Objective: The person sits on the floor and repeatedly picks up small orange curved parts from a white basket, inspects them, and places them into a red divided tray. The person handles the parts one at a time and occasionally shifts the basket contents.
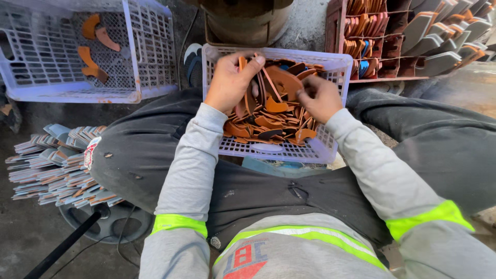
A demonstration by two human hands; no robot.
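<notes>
Pinching a few brown pieces (243,64), the left hand (230,82) is over the white basket (320,64). Inside it, the right hand (320,98) grips another. Thin pieces could slip and fall out.

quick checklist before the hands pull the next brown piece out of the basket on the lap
1. Left hand has a piece: ok, fingers pinch brown pieces upright.
2. Right hand grip: cannot tell, fingers curl down into the pile.
3. Lap basket steady: ok, it rests between the thighs, level.
4. Brown pieces left to sort: ok, the basket holds a heap.
5. Second basket has room: ok, only a few pieces lie in it.
6. Flat stack on the floor: ok, it lies apart from both hands.
</notes>
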